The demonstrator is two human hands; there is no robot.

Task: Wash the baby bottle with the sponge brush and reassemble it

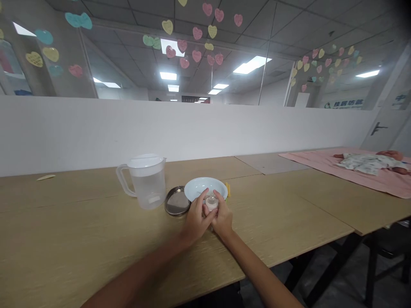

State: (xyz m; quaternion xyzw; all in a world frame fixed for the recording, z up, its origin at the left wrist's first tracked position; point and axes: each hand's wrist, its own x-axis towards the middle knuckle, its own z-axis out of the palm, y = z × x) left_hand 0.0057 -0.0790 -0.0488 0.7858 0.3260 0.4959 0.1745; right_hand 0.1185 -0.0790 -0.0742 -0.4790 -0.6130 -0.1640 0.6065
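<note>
Close together over the table (263, 205), my left hand (196, 218) and my right hand (224, 217) are both closed round a small baby bottle (211, 202). Its white collar and clear top show between my thumbs and fingers; most of its body is hidden by my hands. Just beyond them sits a white bowl (205, 183), its near rim partly covered by my fingers. A round, shallow metal dish (177, 202) lies left of the bowl, close to my left hand. Something yellow (228, 189) peeks out at the bowl's right side, mostly hidden.
A clear plastic pitcher (149, 184) with a white lid stands left of the metal dish. On the far right a baby-like figure in patterned clothes (364, 163) lies on a pink cloth (321, 164). A low white wall (192, 128) runs behind the table; a dark stool (390, 244) stands right.
</note>
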